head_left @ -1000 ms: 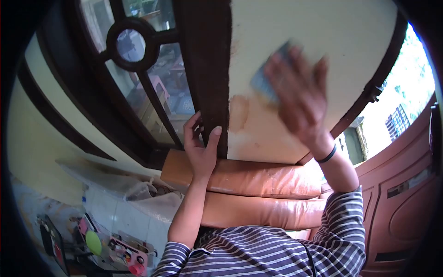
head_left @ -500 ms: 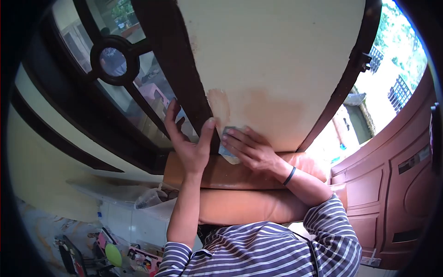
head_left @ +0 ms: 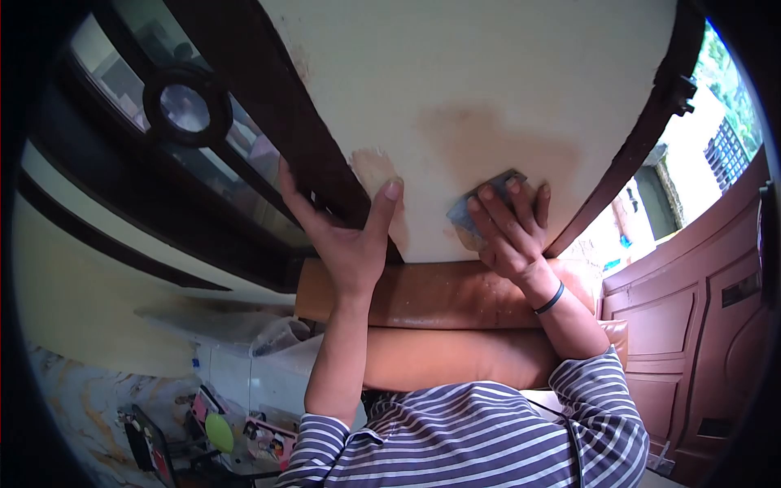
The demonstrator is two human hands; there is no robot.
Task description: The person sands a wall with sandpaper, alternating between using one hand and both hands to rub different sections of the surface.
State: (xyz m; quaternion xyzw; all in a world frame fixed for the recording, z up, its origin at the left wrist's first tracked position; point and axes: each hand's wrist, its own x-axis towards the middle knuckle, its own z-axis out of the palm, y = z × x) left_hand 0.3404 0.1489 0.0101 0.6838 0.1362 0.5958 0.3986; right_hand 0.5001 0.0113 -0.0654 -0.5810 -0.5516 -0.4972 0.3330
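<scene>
My right hand (head_left: 513, 230) presses a folded piece of sandpaper (head_left: 464, 213), grey-blue with a tan underside, flat to the cream wall (head_left: 488, 61). The sandpaper lies just below a wide brownish patch (head_left: 480, 138) on that wall. My left hand (head_left: 346, 244) is braced at the dark wooden window frame (head_left: 301, 122). Its thumb is stretched out over the wall beside a smaller pale, rough patch (head_left: 371, 165), and its fingers are spread on the frame's window side. Nothing is held in the left hand.
Below the wall is a brown padded sofa (head_left: 455, 358). A reddish-brown panelled door (head_left: 651, 325) stands at the right, by a bright opening to the outside. Plastic sheeting (head_left: 281, 335) and several small items, including a green oval object (head_left: 219, 433), are at lower left.
My right hand has moved right along the wall with the sandpaper, away from the window frame. My left hand stays at the frame. The view has shifted slightly.
</scene>
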